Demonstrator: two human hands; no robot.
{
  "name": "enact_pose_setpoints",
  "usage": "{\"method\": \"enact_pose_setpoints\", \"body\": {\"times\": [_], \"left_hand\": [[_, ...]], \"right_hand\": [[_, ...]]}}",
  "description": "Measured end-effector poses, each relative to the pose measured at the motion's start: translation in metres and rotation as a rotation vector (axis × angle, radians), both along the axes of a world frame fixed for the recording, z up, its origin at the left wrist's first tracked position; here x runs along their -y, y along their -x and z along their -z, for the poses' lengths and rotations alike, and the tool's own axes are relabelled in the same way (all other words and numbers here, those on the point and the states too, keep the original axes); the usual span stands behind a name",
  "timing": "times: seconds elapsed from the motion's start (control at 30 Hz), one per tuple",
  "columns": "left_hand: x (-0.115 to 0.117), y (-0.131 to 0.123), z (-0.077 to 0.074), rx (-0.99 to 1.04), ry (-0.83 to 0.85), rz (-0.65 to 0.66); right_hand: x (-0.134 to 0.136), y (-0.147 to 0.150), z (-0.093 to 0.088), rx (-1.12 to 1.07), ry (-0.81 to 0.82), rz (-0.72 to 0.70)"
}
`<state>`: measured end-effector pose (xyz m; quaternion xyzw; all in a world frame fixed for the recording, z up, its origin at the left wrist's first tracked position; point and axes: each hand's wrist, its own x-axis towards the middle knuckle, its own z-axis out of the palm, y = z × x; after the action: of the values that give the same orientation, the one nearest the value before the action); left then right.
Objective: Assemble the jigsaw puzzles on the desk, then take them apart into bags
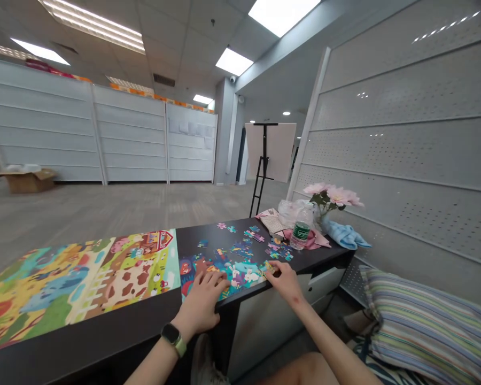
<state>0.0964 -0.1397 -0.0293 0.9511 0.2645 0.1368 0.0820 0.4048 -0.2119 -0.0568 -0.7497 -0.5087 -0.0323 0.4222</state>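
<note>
A partly joined jigsaw puzzle [240, 272] with white rabbits on a blue-green ground lies along the near edge of the dark tabletop. My left hand [204, 299], a watch on its wrist, rests with fingers spread over the puzzle's lower left part and hides some of it. At the puzzle's right end my right hand [285, 280] pinches a yellow-green puzzle piece [268, 268], largely covered by the fingers. Loose puzzle pieces [255, 235] are scattered behind the joined part, and more pieces [279, 249] lie beyond my right hand.
Two colourful finished-looking puzzles [132, 267] cover the table's left side. At the right end stand a water bottle [300, 231], a vase with pink flowers [332, 198] and crumpled cloths [344, 235]. A striped cushion [428, 321] is at my right; an easel [264, 155] stands behind.
</note>
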Motion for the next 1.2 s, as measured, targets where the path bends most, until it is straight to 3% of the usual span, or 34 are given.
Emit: {"method": "enact_pose_setpoints", "body": {"times": [0.23, 0.63, 0.87, 1.2], "left_hand": [[-0.001, 0.0, 0.004, 0.013, 0.013, 0.008], [0.001, -0.001, 0.002, 0.0, -0.011, -0.016], [0.002, -0.002, 0.005, 0.01, -0.036, -0.012], [0.005, -0.003, -0.004, -0.016, -0.039, -0.012]], "right_hand": [[-0.004, 0.005, 0.01, 0.151, -0.027, 0.01], [0.002, 0.027, 0.056, 0.268, -0.281, 0.043], [0.003, 0.025, 0.054, 0.319, -0.262, 0.052], [0.008, 0.029, 0.04, 0.352, -0.241, 0.009]]}}
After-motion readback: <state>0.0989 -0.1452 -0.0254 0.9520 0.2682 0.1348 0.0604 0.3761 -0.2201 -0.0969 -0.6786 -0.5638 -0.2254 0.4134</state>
